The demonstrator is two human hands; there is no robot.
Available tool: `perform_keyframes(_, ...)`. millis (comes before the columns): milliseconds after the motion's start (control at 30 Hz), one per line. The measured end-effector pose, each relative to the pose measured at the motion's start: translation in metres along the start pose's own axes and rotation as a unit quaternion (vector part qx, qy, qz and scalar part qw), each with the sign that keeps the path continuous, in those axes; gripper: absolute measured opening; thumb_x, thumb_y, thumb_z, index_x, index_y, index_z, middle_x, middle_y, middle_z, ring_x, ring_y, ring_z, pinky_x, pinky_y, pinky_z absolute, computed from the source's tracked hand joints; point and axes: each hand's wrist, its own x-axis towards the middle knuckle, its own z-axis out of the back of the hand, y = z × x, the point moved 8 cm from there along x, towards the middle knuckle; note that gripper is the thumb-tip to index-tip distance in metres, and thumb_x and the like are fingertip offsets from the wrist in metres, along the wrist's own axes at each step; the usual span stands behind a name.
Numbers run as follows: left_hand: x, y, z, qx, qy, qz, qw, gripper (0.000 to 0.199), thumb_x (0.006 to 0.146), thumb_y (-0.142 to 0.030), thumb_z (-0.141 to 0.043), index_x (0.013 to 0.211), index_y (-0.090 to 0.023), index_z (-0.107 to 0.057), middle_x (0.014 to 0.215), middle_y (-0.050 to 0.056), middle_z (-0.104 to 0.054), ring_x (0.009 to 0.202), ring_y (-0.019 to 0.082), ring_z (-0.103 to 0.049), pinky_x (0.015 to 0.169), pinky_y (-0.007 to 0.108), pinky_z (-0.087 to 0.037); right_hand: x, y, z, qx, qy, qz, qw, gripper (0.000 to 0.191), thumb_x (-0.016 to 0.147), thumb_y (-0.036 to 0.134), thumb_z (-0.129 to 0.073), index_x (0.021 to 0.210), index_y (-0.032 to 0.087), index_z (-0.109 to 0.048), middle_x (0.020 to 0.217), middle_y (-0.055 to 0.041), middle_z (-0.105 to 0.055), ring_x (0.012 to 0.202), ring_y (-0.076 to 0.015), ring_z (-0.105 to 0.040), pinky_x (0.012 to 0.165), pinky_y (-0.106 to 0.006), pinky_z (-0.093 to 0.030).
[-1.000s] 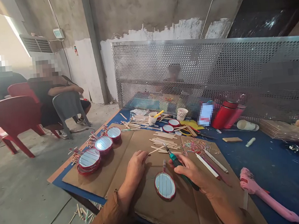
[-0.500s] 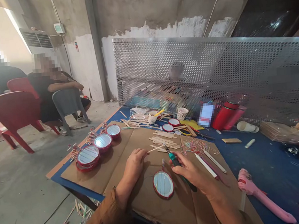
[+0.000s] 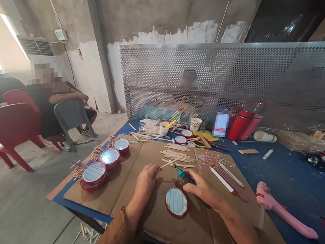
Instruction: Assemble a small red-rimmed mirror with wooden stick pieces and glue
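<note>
Left grip is narrow, pinching a thin wooden stick at the fingertips. The stick runs right, its far end close to the tool tip. Right grip is closed around a teal-handled tool, metal tip pointing away from me, dark end showing past the hand.

Red-rimmed round frame lies flat on the cardboard sheet between my hands. Its silvery face is crossed by thin lines, and a short stick sticks out at the top edge. Neither grip looks to be touching it.

More red-rimmed frames sit in a row at the cardboard's left side. Loose craft sticks and coloured rubber bands lie just ahead of my hands, white sticks to the right. Blue table also carries a red flask and a pink object. Perforated metal screen stands behind the table. A person sits off left.
</note>
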Motion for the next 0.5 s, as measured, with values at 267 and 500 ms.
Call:
perform_keyframes(267,0.0,0.005,0.0,-0.022,-0.016,-0.002,1.0,0.028,0.09,-0.014,-0.04,0.082,-0.018,-0.066,0.083,0.007,-0.065,0.082,0.019,-0.059,0.074,0.026,-0.045,-0.009,0.023,0.011,0.054,-0.027,-0.023,0.998,0.038,0.063,0.036,-0.055,0.097,0.019,-0.061,0.095,-0.0044,-0.064,0.097,-0.0261,-0.055,0.085,-0.035,-0.041)
perform_keyframes(500,-0.001,0.006,0.0,-0.028,-0.021,0.0,0.999,0.027,0.089,-0.016,-0.04,0.08,-0.018,-0.065,0.083,0.008,-0.065,0.082,0.02,-0.058,0.074,0.028,-0.044,-0.007,0.013,0.006,0.053,-0.007,-0.031,0.998,0.032,0.066,0.036,-0.052,0.092,0.018,-0.056,0.084,-0.0019,-0.057,0.079,-0.0194,-0.051,0.073,-0.031,-0.04)
